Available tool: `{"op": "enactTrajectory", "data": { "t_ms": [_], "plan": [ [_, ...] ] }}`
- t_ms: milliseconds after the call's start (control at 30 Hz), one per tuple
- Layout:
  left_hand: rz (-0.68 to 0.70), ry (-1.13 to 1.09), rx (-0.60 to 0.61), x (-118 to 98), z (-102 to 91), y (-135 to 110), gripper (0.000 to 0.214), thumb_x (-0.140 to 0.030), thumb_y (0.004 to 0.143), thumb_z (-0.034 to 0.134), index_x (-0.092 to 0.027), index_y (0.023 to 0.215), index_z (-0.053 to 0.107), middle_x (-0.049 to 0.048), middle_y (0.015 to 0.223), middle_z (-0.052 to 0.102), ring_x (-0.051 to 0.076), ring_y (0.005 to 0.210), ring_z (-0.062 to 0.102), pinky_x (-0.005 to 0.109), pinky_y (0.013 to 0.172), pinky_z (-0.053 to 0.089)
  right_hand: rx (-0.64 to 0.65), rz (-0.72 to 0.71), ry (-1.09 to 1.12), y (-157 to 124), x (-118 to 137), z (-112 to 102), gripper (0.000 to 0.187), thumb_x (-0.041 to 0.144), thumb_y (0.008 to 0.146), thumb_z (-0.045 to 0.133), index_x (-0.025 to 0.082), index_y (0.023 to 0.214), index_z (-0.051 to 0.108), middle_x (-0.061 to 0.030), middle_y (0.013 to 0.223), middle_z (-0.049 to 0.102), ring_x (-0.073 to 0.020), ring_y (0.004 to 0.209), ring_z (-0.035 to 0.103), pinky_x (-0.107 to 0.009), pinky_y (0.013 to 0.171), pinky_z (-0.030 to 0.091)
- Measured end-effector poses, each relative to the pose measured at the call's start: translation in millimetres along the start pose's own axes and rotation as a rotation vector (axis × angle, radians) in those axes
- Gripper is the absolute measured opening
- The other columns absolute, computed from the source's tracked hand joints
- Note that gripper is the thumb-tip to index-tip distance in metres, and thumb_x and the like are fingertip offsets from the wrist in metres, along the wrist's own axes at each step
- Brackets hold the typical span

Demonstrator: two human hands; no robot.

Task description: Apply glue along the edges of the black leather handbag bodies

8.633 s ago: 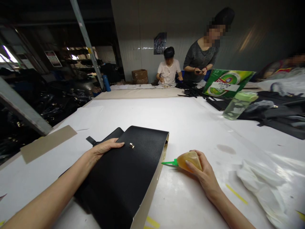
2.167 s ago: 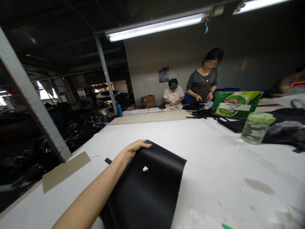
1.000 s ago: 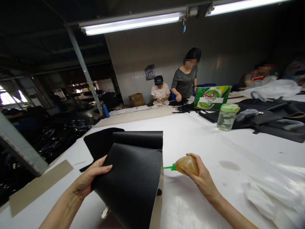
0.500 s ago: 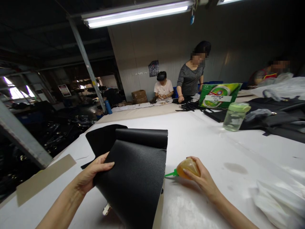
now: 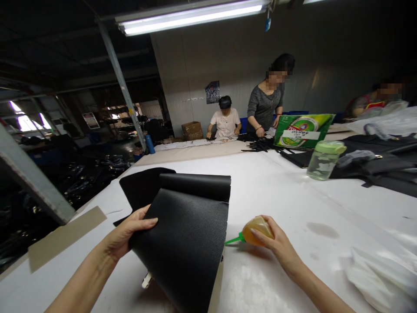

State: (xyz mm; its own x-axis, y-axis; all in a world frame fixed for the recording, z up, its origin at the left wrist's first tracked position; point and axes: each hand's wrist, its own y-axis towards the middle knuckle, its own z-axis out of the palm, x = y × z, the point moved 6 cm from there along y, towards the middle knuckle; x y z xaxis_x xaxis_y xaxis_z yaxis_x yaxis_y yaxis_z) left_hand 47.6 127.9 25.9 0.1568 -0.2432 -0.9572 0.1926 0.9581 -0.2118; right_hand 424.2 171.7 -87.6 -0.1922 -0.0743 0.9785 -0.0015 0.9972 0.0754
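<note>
My left hand (image 5: 130, 230) grips the left edge of a black leather-like piece (image 5: 185, 234), thumb on top and fingers hidden underneath. The piece is folded, with a rolled flap at its far end and another black part behind. In my right hand (image 5: 273, 239) is a squeeze bottle (image 5: 257, 230) of amber liquid, lying on its side. Its green nozzle (image 5: 234, 239) points left, with the tip at the right edge of the black piece. A small metal part (image 5: 147, 280) shows under the piece's left side.
On the white-covered table (image 5: 273, 187) lie a beige strip (image 5: 67, 237) at left and crumpled white plastic (image 5: 378, 278) at right. A lidded bottle (image 5: 322, 163), a green box (image 5: 302, 130) and black pieces (image 5: 381, 161) stand or lie farther back. Co-workers (image 5: 224, 119) are across the table.
The view has shifted slightly. The nozzle tip sits a little lower along the black piece's right edge. Both hands keep their holds; the co-workers' arms across the table have moved.
</note>
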Motion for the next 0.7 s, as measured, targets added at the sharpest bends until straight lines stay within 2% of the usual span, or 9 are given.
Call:
{"op": "enactTrajectory", "data": {
  "t_ms": [167,233,367,433,567,700],
  "plan": [
    [-0.012,0.002,0.011,1.3,0.5,-1.6,0.046,-0.014,0.077,0.064,-0.020,0.122,0.059,0.0106,0.102,0.071,0.019,0.082,0.068,0.027,0.073,0.053,-0.099,0.001,-0.030,6.3,1.0,-1.8,0.050,0.058,0.074,0.064,0.026,0.109,0.045,-0.0016,0.099,0.058,-0.0265,0.092,0.056,-0.038,0.083,0.042],
    [-0.014,-0.001,0.012,1.2,0.9,-2.2,0.046,-0.014,0.077,0.064,-0.020,0.122,0.059,0.0107,0.102,0.071,0.020,0.082,0.068,0.027,0.073,0.053,-0.083,0.007,-0.036,0.5,-0.2,0.8,0.052,0.058,0.073,0.065,0.026,0.108,0.045,-0.0018,0.099,0.058,-0.0272,0.093,0.057,-0.038,0.083,0.042],
    [-0.008,0.004,-0.007,1.0,0.4,-3.8,0.046,-0.015,0.076,0.066,-0.020,0.121,0.060,0.0099,0.100,0.072,0.019,0.082,0.068,0.027,0.073,0.053,0.039,0.040,0.020,-15.7,0.7,10.6,0.047,0.056,0.074,0.064,0.025,0.105,0.048,-0.0002,0.091,0.061,-0.0258,0.087,0.060,-0.035,0.078,0.045],
    [-0.007,0.009,-0.018,1.3,-0.1,-4.7,0.046,-0.015,0.075,0.066,-0.020,0.121,0.060,0.0096,0.100,0.072,0.019,0.082,0.068,0.027,0.074,0.053,0.031,0.058,0.042,-18.2,2.0,11.4,0.045,0.056,0.076,0.063,0.025,0.105,0.047,0.0000,0.091,0.061,-0.0250,0.087,0.060,-0.035,0.078,0.045],
    [-0.008,0.015,-0.022,2.2,-0.3,-6.1,0.046,-0.016,0.076,0.066,-0.020,0.121,0.059,0.0098,0.102,0.071,0.020,0.084,0.068,0.027,0.075,0.053,-0.067,0.067,0.012,-17.5,2.8,8.0,0.050,0.057,0.073,0.064,0.025,0.107,0.045,-0.0015,0.096,0.060,-0.0264,0.091,0.058,-0.036,0.081,0.044],
    [-0.008,0.018,-0.012,2.9,-0.2,-6.7,0.044,-0.016,0.075,0.067,-0.019,0.119,0.061,0.0102,0.103,0.071,0.020,0.085,0.068,0.027,0.075,0.052,0.024,0.067,0.030,-24.9,1.0,13.2,0.047,0.055,0.074,0.064,0.024,0.106,0.047,-0.0018,0.093,0.061,-0.0268,0.091,0.058,-0.036,0.081,0.044]
  ]
}}
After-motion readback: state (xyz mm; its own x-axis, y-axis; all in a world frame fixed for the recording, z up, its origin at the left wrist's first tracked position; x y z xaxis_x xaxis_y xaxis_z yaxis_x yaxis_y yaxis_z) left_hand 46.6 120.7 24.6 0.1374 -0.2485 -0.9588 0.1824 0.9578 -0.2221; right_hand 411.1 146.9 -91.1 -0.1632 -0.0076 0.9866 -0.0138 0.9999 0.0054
